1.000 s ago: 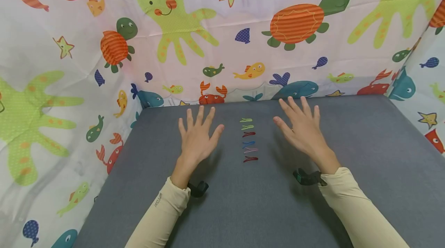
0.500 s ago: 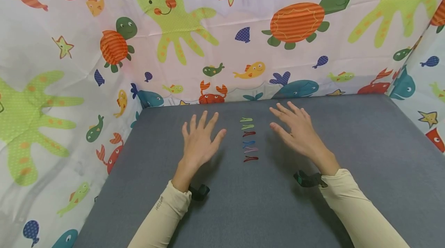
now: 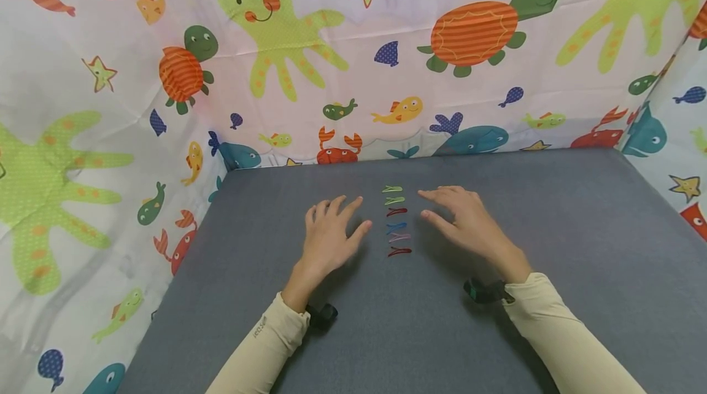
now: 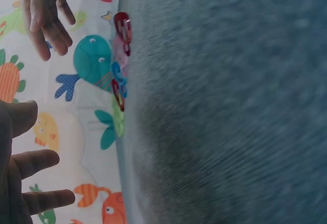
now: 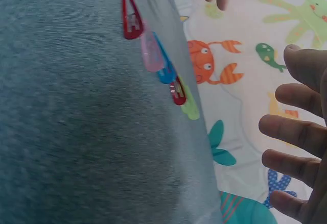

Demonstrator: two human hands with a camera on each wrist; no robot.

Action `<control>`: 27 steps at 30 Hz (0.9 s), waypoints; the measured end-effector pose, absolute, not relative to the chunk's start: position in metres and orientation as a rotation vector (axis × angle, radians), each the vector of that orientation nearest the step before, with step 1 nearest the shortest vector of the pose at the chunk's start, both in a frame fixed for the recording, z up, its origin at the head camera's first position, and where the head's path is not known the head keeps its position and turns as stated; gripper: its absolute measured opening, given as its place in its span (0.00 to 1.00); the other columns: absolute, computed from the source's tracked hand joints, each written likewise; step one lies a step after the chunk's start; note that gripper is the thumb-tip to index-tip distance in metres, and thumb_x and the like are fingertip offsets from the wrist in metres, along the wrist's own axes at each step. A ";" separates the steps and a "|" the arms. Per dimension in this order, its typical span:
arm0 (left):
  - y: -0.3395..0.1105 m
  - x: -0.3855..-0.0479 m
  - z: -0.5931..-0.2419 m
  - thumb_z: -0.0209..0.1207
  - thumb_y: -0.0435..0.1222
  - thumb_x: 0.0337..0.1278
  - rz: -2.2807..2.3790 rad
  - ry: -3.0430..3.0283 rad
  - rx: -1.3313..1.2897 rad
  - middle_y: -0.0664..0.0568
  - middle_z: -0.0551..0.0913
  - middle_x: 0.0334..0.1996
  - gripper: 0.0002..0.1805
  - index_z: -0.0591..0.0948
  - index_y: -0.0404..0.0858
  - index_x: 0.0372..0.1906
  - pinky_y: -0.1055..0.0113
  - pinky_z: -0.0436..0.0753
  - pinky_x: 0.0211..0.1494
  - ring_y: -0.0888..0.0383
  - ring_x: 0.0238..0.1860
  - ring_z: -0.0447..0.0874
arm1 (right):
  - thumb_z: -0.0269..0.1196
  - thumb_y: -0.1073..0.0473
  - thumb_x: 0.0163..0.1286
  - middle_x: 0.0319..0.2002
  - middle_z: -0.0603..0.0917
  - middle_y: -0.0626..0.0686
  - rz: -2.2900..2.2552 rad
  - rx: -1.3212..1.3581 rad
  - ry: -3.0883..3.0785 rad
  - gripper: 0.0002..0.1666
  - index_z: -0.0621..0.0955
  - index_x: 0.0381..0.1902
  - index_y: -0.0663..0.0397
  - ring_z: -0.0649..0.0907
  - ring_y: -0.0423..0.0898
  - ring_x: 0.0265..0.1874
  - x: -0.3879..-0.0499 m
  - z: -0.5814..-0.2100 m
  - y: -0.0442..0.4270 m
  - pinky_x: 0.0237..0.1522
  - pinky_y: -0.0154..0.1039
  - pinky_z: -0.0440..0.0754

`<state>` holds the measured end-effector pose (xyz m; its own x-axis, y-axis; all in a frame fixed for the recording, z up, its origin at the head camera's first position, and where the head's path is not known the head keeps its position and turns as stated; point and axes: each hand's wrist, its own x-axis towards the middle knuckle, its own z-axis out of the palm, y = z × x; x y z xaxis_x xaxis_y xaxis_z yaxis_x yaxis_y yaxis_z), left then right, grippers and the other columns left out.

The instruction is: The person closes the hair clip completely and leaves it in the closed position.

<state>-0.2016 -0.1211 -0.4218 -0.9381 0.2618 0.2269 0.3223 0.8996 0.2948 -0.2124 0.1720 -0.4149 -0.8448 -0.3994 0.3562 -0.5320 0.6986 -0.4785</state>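
Observation:
Several snap hair clips lie in a column on the grey table, between the two hands. From far to near in the head view come a green clip (image 3: 393, 189), a second green clip (image 3: 394, 200), a red clip (image 3: 396, 212), a blue clip (image 3: 396, 228), a pink clip (image 3: 399, 238) and another red clip (image 3: 399, 251). My left hand (image 3: 329, 237) hovers left of the column, fingers spread and slightly bent, holding nothing. On the other side my right hand (image 3: 468, 220) hovers with its fingers pointing toward the far clips, also holding nothing. Neither hand touches a clip.
Grey cloth covers the table (image 3: 353, 332). A white curtain (image 3: 309, 118) printed with sea animals rises along its back, left and right edges. Each wrist carries a small black camera, such as the left camera (image 3: 323, 315).
Both hands have moved inward toward the clip column and lowered, their fingers less spread and more bent than before. The clips have stayed in place.

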 end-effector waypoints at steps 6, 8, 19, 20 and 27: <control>-0.117 -0.201 -0.429 0.52 0.61 0.71 -0.451 -2.870 -0.500 0.45 0.73 0.71 0.32 0.71 0.56 0.74 0.36 0.58 0.72 0.41 0.69 0.67 | 0.65 0.48 0.72 0.61 0.84 0.56 0.819 0.757 -2.707 0.27 0.80 0.66 0.48 0.77 0.59 0.64 -0.211 -0.424 0.167 0.61 0.64 0.66; -0.116 -0.201 -0.430 0.53 0.60 0.70 -0.438 -2.873 -0.515 0.46 0.73 0.71 0.32 0.71 0.56 0.74 0.36 0.59 0.71 0.41 0.69 0.68 | 0.66 0.48 0.72 0.60 0.85 0.55 0.819 0.767 -2.704 0.27 0.80 0.66 0.48 0.78 0.57 0.62 -0.211 -0.427 0.165 0.61 0.63 0.67; -0.113 -0.200 -0.434 0.60 0.59 0.66 -0.456 -2.892 -0.548 0.49 0.77 0.66 0.29 0.77 0.56 0.69 0.37 0.59 0.70 0.44 0.67 0.69 | 0.70 0.49 0.67 0.54 0.88 0.52 0.810 0.813 -2.703 0.26 0.83 0.62 0.47 0.81 0.54 0.55 -0.208 -0.438 0.157 0.55 0.58 0.70; -0.112 -0.200 -0.434 0.60 0.59 0.66 -0.469 -2.893 -0.553 0.49 0.78 0.65 0.29 0.77 0.56 0.68 0.37 0.59 0.70 0.44 0.67 0.69 | 0.70 0.49 0.67 0.53 0.88 0.53 0.807 0.813 -2.703 0.26 0.83 0.62 0.47 0.80 0.54 0.55 -0.207 -0.439 0.157 0.55 0.58 0.70; -0.110 -0.199 -0.436 0.62 0.57 0.65 -0.566 -2.894 -0.582 0.52 0.80 0.59 0.22 0.84 0.55 0.60 0.39 0.60 0.68 0.47 0.62 0.72 | 0.71 0.49 0.66 0.51 0.89 0.53 0.798 0.828 -2.686 0.25 0.85 0.59 0.48 0.81 0.54 0.52 -0.206 -0.442 0.155 0.51 0.56 0.70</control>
